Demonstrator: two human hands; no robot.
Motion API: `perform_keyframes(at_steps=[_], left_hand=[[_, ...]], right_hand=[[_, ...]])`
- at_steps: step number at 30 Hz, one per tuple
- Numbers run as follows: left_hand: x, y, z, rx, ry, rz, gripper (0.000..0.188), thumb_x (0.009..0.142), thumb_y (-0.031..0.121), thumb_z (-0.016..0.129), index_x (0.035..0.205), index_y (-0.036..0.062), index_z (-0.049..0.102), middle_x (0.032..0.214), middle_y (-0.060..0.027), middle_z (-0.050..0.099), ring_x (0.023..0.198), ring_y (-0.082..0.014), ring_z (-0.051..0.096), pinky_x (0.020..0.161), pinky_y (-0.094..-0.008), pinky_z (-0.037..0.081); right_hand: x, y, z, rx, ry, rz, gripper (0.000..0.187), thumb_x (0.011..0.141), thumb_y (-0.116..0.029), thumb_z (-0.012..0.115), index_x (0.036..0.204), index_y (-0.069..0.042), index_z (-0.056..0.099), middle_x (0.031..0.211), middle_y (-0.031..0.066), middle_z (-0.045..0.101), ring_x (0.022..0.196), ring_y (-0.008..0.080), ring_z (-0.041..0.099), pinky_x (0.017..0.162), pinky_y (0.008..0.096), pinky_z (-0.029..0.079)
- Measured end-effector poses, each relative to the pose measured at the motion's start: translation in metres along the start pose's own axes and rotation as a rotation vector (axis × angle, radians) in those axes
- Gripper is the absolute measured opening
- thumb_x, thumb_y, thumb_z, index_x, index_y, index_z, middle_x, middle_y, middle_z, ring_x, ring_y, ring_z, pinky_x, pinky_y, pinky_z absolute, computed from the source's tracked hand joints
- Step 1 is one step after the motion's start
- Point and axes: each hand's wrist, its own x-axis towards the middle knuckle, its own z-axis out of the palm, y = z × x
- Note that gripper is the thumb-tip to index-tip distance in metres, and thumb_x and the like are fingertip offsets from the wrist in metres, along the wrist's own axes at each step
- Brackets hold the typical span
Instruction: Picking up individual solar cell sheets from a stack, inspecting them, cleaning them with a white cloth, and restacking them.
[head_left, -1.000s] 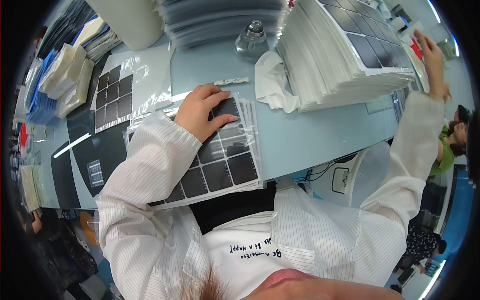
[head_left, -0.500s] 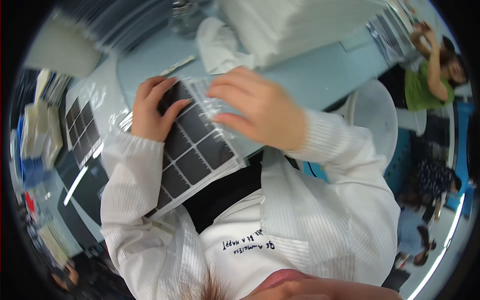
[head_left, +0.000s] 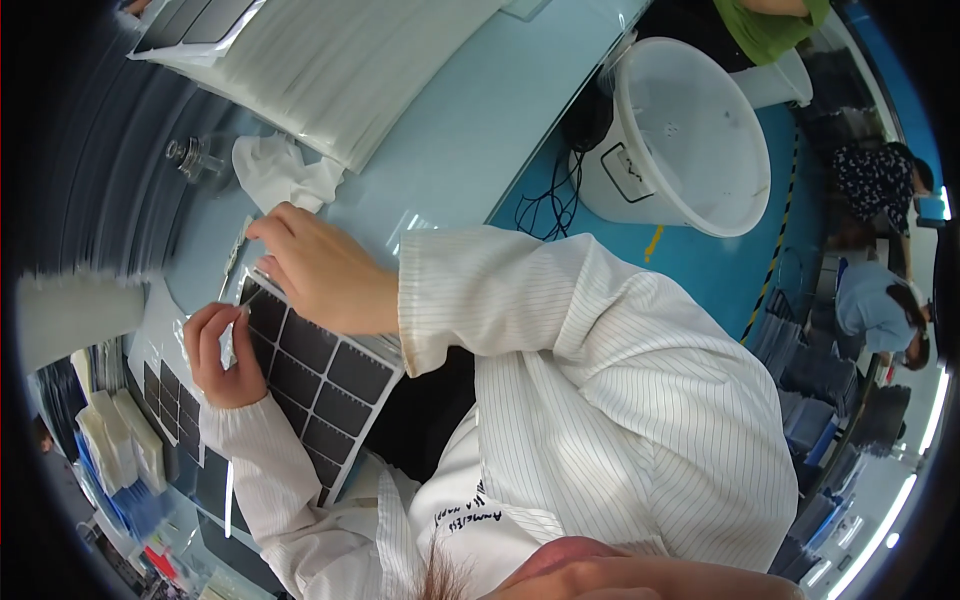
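A stack of white sheets with dark rectangular panels in a grid [head_left: 330, 395] lies at the near edge of the table. My left hand [head_left: 228, 360] is at its far left corner, thumb and fingertips pinched together. A crinkled bit of clear plastic film [head_left: 228, 340] glints between those fingers; how much it spans is hard to see. Over the top edge of the stack, my right hand [head_left: 330, 275] has its index finger and thumb apart, with nothing visible between them. Beyond the fingers lies a slim whitish stick-like item [head_left: 236, 250].
Crumpled white cloth [head_left: 285, 172] and a clear bottle with a metal top [head_left: 200, 160] lie farther off, before a tall white stack [head_left: 310, 70]. Another dark-panelled sheet [head_left: 172, 405] is at the left. A large white bucket [head_left: 640, 170] stands right, by black cables [head_left: 552, 205]. Other people are beyond.
The view has swung to the right, bringing the bucket fully into sight. My right hand has moved in close to my left. The left thumb and fingers, earlier spread on the sheets, are now pinched.
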Motion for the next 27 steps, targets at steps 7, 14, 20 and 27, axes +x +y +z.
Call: perform_keyframes(at_steps=[7, 14, 20, 27], left_hand=[[-0.014, 0.000, -0.009, -0.083, 0.034, 0.100, 0.016, 0.075, -0.010, 0.059, 0.088, -0.0017, 0.057, 0.088, -0.0137, 0.058, 0.079, -0.0257, 0.057, 0.072, -0.0318, 0.046], [-0.026, 0.014, -0.023, 0.011, -0.021, 0.126, 0.019, 0.069, -0.010, 0.062, 0.084, 0.0012, 0.056, 0.091, -0.0136, 0.060, 0.086, -0.0295, 0.056, 0.077, -0.0348, 0.045], [-0.070, 0.036, -0.053, 0.020, -0.174, 0.021, 0.016, 0.064, -0.008, 0.062, 0.074, 0.0039, 0.057, 0.080, -0.0082, 0.067, 0.090, -0.0308, 0.056, 0.084, -0.0378, 0.042], [-0.178, 0.045, -0.100, -0.155, -0.068, -0.288, 0.013, 0.067, -0.005, 0.060, 0.075, 0.0030, 0.056, 0.074, -0.0078, 0.066, 0.075, -0.0217, 0.048, 0.074, -0.0307, 0.041]], right_hand=[[0.019, 0.007, 0.015, 0.374, -0.239, 0.199, 0.028, 0.079, -0.018, 0.060, 0.060, 0.002, 0.057, 0.051, 0.0125, 0.057, 0.045, 0.0278, 0.052, 0.049, 0.0349, 0.043], [0.018, 0.006, 0.019, 0.172, -0.207, 0.173, 0.022, 0.075, -0.016, 0.059, 0.061, 0.001, 0.060, 0.056, 0.0168, 0.056, 0.053, 0.0307, 0.056, 0.054, 0.0378, 0.044], [0.025, 0.030, 0.019, -0.034, -0.178, 0.136, 0.023, 0.077, -0.020, 0.057, 0.070, 0.001, 0.063, 0.064, 0.0181, 0.060, 0.063, 0.0337, 0.060, 0.062, 0.0394, 0.047], [0.045, 0.050, 0.011, -0.068, -0.329, 0.268, 0.028, 0.080, -0.024, 0.060, 0.077, 0.003, 0.064, 0.060, 0.0096, 0.060, 0.056, 0.0151, 0.053, 0.054, 0.0313, 0.043]])
